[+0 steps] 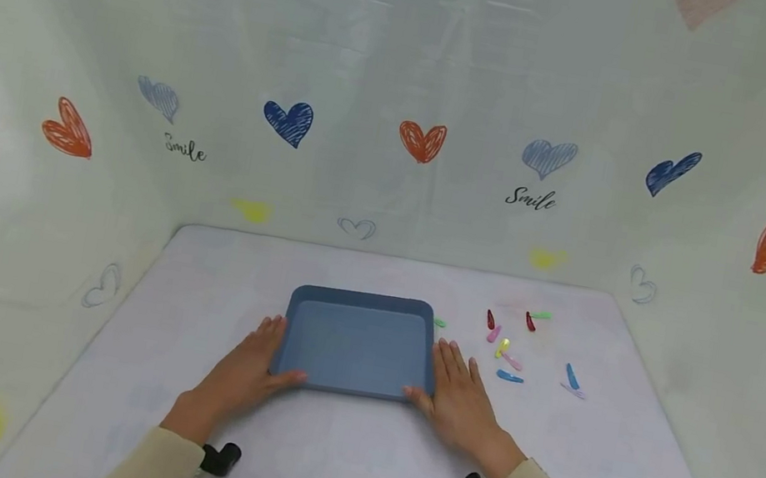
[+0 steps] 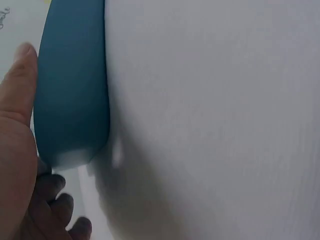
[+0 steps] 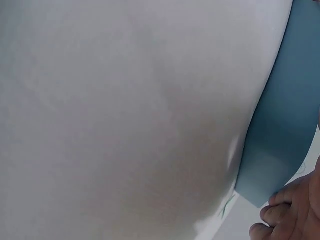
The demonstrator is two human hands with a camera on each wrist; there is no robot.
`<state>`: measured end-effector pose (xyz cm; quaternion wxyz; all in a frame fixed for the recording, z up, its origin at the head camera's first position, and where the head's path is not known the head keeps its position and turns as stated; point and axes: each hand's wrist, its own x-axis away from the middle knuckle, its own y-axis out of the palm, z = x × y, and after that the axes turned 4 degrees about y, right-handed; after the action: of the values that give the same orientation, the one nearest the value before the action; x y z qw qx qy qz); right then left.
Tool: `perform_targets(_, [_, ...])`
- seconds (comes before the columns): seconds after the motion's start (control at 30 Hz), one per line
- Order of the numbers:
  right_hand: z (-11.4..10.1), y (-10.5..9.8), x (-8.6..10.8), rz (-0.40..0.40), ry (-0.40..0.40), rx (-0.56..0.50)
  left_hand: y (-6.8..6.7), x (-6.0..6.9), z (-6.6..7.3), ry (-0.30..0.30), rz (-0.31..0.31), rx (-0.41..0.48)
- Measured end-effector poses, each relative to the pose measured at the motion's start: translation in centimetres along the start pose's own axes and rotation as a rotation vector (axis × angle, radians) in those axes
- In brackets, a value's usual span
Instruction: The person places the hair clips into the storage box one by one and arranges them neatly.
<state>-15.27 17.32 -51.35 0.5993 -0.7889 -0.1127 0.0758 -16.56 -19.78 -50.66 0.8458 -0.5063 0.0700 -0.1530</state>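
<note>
A shallow blue-grey rectangular tray (image 1: 355,349) lies flat on the table between both hands. My left hand (image 1: 246,373) touches its left side with straight fingers, the thumb lying at the front rim. On the opposite side, my right hand (image 1: 464,409) rests against the tray in the same way, thumb at the front right corner. In the left wrist view the tray's outer wall (image 2: 72,90) shows beside the thumb and fingertips. The right wrist view has the tray wall (image 3: 285,105) near the curved fingertips. Nothing lies inside the tray.
Small coloured snap hair clips lie scattered right of the tray, among them a blue clip (image 1: 510,376), a yellow clip (image 1: 503,347) and a red clip (image 1: 530,322). One green clip (image 1: 440,323) sits close by the tray's right edge. A heart-printed curtain (image 1: 464,210) surrounds the white table (image 1: 359,472).
</note>
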Motion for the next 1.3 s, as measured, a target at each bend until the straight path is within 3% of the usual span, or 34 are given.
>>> perform_targets(0.23, [0.1,-0.3,-0.5,0.020,-0.040,0.002,-1.0,-0.1,-1.3,-0.029,-0.050,0.120])
perform_targets(0.33, [0.2,-0.3,-0.6,0.009,-0.038,-0.001,-1.0,-0.3,-1.7,-0.038,-0.069,0.197])
perform_targets(0.57, [0.1,-0.4,-1.0,0.000,-0.071,-0.016,-0.4,-0.1,-2.4,-0.128,-0.072,0.371])
perform_targets(0.7, [0.0,-0.4,-1.2,0.003,-0.081,-0.021,-0.3,0.0,-2.6,-0.148,-0.060,0.405])
perform_targets(1.07, [1.1,-0.1,-1.3,0.024,-0.088,-0.102,0.3,-0.1,-2.7,-0.117,-0.021,0.485])
perform_targets(1.2, [1.8,-1.1,-2.0,0.002,-0.058,-0.214,0.4,-0.1,-2.7,-0.118,-0.019,0.485])
perform_targets(1.3, [2.7,-2.2,-3.3,0.045,0.007,-0.297,0.3,-0.1,-2.7,-0.124,-0.016,0.492])
